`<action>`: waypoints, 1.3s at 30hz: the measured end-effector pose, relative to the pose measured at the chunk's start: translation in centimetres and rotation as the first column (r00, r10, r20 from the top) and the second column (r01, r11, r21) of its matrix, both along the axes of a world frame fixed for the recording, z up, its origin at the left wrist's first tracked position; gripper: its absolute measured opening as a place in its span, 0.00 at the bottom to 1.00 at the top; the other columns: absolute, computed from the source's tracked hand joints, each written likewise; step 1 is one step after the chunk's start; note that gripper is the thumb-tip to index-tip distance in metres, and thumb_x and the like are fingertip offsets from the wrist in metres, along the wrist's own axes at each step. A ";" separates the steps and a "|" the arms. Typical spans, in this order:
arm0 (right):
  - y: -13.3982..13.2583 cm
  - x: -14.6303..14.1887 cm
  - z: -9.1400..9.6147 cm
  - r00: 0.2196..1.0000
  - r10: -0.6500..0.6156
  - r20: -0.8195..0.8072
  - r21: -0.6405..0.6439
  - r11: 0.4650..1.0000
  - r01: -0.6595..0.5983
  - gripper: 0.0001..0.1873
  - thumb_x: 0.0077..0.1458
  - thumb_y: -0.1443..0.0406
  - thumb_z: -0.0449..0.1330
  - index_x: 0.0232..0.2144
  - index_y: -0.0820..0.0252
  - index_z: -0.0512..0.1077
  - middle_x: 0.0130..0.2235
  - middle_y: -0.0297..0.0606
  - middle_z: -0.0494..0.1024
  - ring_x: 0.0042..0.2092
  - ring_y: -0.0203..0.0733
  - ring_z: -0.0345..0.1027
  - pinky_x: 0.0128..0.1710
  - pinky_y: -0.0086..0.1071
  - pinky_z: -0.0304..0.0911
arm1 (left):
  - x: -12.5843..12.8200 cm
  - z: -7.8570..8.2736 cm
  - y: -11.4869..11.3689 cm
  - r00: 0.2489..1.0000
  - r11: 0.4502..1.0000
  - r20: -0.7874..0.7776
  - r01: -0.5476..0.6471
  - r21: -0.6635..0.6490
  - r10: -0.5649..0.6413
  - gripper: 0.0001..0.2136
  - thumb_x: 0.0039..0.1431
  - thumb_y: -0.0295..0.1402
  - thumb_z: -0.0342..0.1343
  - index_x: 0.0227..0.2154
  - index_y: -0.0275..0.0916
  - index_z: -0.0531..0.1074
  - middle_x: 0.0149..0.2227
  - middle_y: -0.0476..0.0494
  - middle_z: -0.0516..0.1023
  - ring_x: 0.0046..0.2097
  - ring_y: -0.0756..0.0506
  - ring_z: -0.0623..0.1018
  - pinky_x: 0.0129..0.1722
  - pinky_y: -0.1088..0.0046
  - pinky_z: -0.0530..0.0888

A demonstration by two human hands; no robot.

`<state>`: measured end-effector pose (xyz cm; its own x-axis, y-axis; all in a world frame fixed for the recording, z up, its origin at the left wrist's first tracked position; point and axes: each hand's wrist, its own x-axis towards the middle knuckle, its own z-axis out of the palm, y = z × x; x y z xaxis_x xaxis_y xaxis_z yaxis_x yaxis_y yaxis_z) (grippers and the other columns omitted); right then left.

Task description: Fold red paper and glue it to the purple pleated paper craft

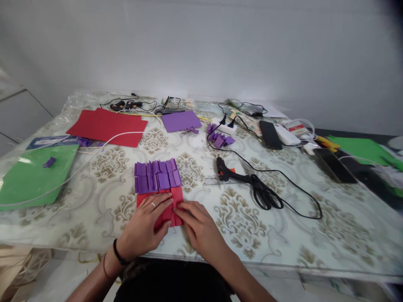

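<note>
A small red paper piece [176, 198] lies near the table's front edge, with rows of folded purple paper squares [157, 175] just beyond it. My left hand [144, 228] rests flat on the red piece, fingers stretched out, a ring on one finger. My right hand [200, 228] presses its fingertips on the red piece's right part, fingers close together and laid flat. Neither hand lifts the paper off the table.
A black glue gun [225, 170] and black scissors [264, 195] with a looping cable lie to the right. Red sheet [107, 126], green sheet [34, 174] and purple sheet [181, 121] lie farther back and left. Phones, chargers and a power strip [224, 127] crowd the back right.
</note>
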<state>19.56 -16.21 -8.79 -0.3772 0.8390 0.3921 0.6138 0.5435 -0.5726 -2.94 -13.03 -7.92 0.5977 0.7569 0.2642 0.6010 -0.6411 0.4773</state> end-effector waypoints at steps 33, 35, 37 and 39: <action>2.2 0.0 0.9 0.896 0.103 0.431 -0.101 0.993 -0.066 0.31 0.63 0.75 0.53 0.68 0.73 0.65 0.72 0.57 0.64 0.73 0.57 0.56 0.71 0.56 0.59 | 0.4 -0.5 -0.5 0.989 0.978 -0.131 -0.039 0.204 0.067 0.24 0.66 0.32 0.56 0.63 0.33 0.70 0.66 0.30 0.71 0.67 0.31 0.71 0.66 0.45 0.73; 2.2 0.1 0.8 0.898 0.105 0.428 -0.102 0.992 -0.068 0.32 0.62 0.75 0.53 0.69 0.72 0.65 0.73 0.57 0.63 0.74 0.57 0.54 0.72 0.58 0.56 | 0.5 -0.4 -0.6 0.986 0.976 -0.150 -0.036 0.216 0.070 0.24 0.66 0.32 0.56 0.63 0.33 0.70 0.66 0.30 0.72 0.67 0.30 0.71 0.66 0.45 0.73; 2.1 0.1 0.7 0.900 0.102 0.423 -0.097 0.993 -0.067 0.34 0.61 0.76 0.53 0.69 0.72 0.64 0.73 0.56 0.62 0.75 0.57 0.53 0.73 0.58 0.54 | 0.6 -0.3 -0.9 0.983 0.974 -0.166 -0.035 0.222 0.073 0.24 0.66 0.32 0.56 0.64 0.33 0.69 0.66 0.30 0.72 0.68 0.31 0.71 0.67 0.46 0.72; 2.1 0.1 0.6 0.904 0.100 0.415 -0.091 0.993 -0.068 0.34 0.61 0.75 0.54 0.69 0.71 0.64 0.73 0.56 0.63 0.75 0.56 0.52 0.73 0.59 0.54 | 0.8 -0.3 -1.1 0.980 0.973 -0.187 -0.032 0.227 0.075 0.26 0.66 0.32 0.56 0.66 0.33 0.68 0.67 0.29 0.71 0.69 0.31 0.70 0.69 0.46 0.70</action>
